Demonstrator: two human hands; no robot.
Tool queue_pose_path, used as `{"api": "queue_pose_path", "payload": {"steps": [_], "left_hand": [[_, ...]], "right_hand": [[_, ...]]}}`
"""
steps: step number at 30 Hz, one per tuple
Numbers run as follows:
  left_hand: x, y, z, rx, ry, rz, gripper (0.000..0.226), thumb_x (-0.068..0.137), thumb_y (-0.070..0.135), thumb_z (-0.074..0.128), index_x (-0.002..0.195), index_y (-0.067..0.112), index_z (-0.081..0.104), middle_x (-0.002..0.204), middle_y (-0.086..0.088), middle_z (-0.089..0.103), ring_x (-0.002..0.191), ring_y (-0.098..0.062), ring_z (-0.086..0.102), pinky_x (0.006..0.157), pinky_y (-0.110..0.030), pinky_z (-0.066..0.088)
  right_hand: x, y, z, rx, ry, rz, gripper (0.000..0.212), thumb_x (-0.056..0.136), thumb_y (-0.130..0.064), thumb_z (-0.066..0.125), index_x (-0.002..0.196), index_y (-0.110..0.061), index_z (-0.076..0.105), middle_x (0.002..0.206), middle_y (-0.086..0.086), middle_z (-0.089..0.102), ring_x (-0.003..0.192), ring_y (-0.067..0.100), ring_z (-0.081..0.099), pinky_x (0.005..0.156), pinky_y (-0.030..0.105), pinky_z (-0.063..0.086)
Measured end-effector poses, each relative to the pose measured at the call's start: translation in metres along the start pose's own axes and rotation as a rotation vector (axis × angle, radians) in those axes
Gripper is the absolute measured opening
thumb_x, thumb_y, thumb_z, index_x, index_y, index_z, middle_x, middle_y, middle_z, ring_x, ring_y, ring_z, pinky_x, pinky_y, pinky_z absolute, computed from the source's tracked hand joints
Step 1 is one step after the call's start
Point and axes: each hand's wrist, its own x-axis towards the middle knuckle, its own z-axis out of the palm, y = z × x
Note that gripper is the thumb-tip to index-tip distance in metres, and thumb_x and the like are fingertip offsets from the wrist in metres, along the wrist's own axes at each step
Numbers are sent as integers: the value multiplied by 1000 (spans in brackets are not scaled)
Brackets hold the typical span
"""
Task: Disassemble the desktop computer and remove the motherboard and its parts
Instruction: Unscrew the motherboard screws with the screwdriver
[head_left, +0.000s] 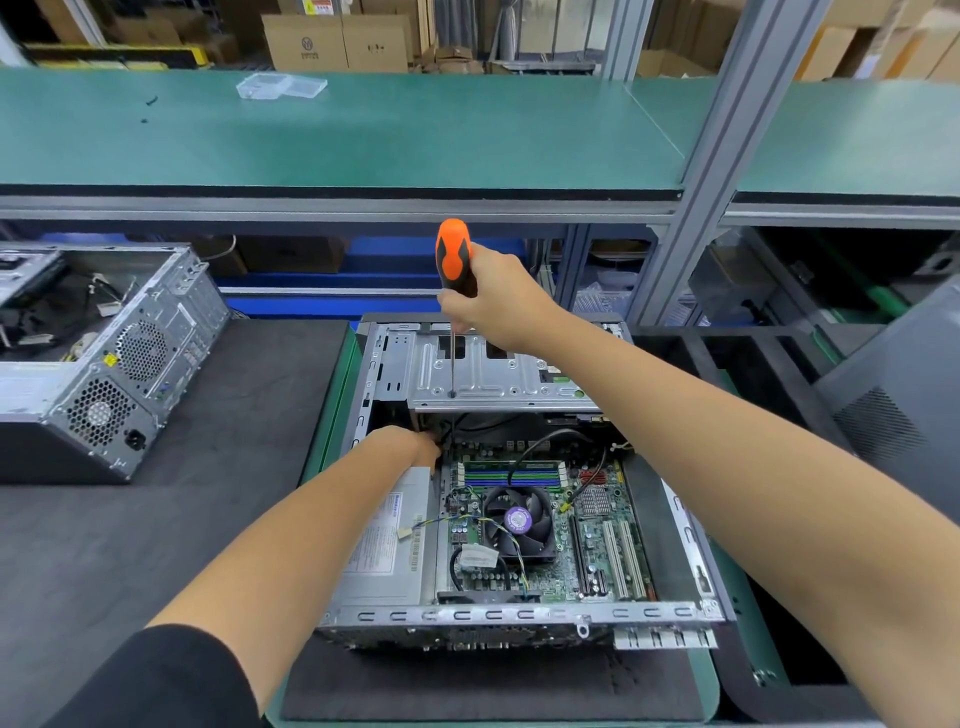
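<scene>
An open desktop case (519, 616) lies flat in front of me. Inside it are the green motherboard (597, 540) with a black CPU fan (517, 522), and a grey power supply (387, 545) on the left. My right hand (493, 306) grips an orange-and-black screwdriver (454, 254) held upright. Its thin shaft passes down through the silver drive cage (488, 374) at the case's far end. My left hand (410, 447) reaches in under the cage's left edge beside the power supply; its fingertips are hidden.
A second opened computer case (119, 364) lies on the dark mat at the left. A dark side panel (904, 395) leans at the right. A green shelf (363, 135) overhead carries a clear plastic tray (280, 85). Aluminium posts (691, 208) stand behind the case.
</scene>
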Motion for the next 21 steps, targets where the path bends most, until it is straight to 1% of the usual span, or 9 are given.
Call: {"api": "queue_pose_path", "payload": {"steps": [1, 3, 6, 9, 11, 16, 17, 19, 21], "left_hand": [[0, 0, 0, -5, -2, 0, 56, 99, 9, 34, 153, 7, 16, 161, -10, 12, 145, -29, 24, 114, -41, 30], [0, 0, 0, -10, -4, -1, 56, 99, 9, 34, 153, 7, 16, 161, -10, 13, 144, -30, 24, 114, -41, 30], [1, -1, 2, -8, -8, -7, 57, 100, 10, 34, 153, 6, 14, 161, -11, 13, 145, -30, 23, 114, -42, 30], [0, -1, 2, -14, -8, -7, 58, 100, 9, 34, 154, 7, 13, 161, -10, 11, 145, -30, 22, 114, -43, 29], [0, 0, 2, -7, -3, 0, 57, 100, 8, 34, 153, 6, 15, 161, -10, 13, 145, -29, 24, 113, -41, 31], [-4, 1, 1, 12, -15, 9, 58, 99, 8, 35, 153, 6, 15, 161, -10, 12, 145, -29, 22, 114, -42, 30], [-7, 2, 0, 8, -15, 13, 57, 100, 8, 35, 153, 6, 16, 161, -10, 12, 145, -29, 22, 114, -42, 30], [-11, 3, -1, -4, -11, 26, 56, 100, 8, 36, 153, 6, 17, 161, -10, 15, 145, -28, 24, 113, -40, 31], [-16, 4, -4, -9, -4, 41, 55, 99, 9, 38, 151, 4, 23, 158, -12, 22, 141, -29, 31, 110, -38, 36]], "right_hand": [[0, 0, 0, 1, -4, 0, 14, 93, -19, 57, 91, -12, 45, 85, 12, 63, 82, 31, 64, 73, 38, 51], [-1, -1, 2, 3, -6, -5, 13, 94, -19, 56, 92, -13, 45, 85, 11, 62, 81, 30, 64, 71, 34, 51], [0, -1, 2, -2, -9, -11, 12, 94, -19, 56, 94, -13, 45, 86, 12, 63, 79, 28, 63, 71, 34, 51], [1, 0, 3, -11, 0, -17, 13, 94, -20, 56, 94, -14, 45, 83, 7, 59, 75, 23, 59, 66, 29, 48], [2, 1, 4, -6, -5, -17, 13, 94, -20, 56, 95, -15, 45, 82, 5, 58, 75, 22, 60, 64, 26, 47], [2, 2, 4, -4, 12, -3, 14, 94, -22, 58, 93, -17, 45, 74, -4, 51, 63, 11, 51, 55, 18, 37], [2, 1, 4, 6, 15, 6, 15, 93, -21, 59, 91, -17, 45, 72, -4, 50, 63, 12, 53, 55, 18, 38], [3, -1, 2, 37, 13, 28, 19, 90, -20, 63, 83, -19, 45, 69, -3, 51, 66, 16, 62, 55, 18, 44], [4, -5, 0, 38, 10, 48, 23, 87, -17, 65, 76, -19, 44, 65, -2, 51, 68, 20, 68, 56, 20, 49]]}}
